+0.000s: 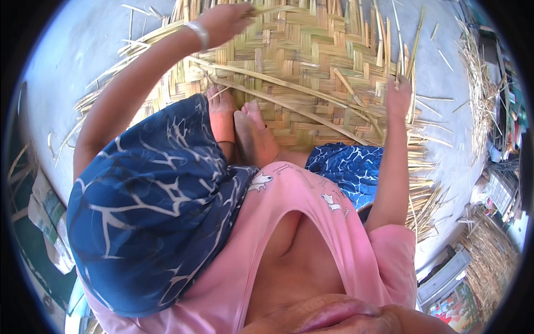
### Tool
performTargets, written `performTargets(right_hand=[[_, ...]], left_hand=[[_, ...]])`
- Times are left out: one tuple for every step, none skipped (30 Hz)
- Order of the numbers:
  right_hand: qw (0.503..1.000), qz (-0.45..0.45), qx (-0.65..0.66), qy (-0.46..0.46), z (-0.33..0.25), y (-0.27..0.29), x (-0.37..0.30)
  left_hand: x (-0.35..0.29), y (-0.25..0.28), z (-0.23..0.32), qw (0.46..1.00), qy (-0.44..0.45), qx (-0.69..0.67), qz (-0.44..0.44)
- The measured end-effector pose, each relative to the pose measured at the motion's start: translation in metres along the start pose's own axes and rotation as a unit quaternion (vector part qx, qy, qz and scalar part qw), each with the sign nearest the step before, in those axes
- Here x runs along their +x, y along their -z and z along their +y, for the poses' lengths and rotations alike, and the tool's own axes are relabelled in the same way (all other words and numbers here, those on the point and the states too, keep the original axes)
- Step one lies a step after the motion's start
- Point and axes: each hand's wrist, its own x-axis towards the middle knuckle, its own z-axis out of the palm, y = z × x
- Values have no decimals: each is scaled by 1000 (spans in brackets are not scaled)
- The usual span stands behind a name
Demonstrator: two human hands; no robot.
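A broad mat of flat straw-coloured strips point(300, 47) in a zigzag weave lies on the floor in front of me. At its far left part, my left hand point(227, 23), slightly blurred, is closed around a pale split strip point(275, 10) that points right over the weave. My right hand point(399, 97) is at the mat's right edge, its fingers closed on upright strips point(412, 53) that stick up past the hand. Between the hands, long loose strips point(289, 83) lie slanting across the mat. What sits inside each grip is partly hidden.
My feet point(245, 125) rest on the mat's near edge, one with an orange band. Unwoven strip ends point(100, 100) fan out over the grey floor point(72, 61) on both sides. A straw heap point(489, 256) and assorted items stand at the right.
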Motion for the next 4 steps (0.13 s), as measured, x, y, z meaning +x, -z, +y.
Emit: performTargets(right_hand=[[982, -81, 169, -12, -73, 8, -22], [949, -174, 261, -22, -125, 20, -40], [899, -260, 351, -29, -156, 12, -53], [801, -348, 478, -92, -200, 24, -73]], left_hand=[[-3, -4, 12, 1000, -28, 4, 9], [5, -15, 24, 998, -42, -42, -8], [9, -26, 33, 995, -52, -84, -24], [9, -42, 34, 992, -54, -109, -35]])
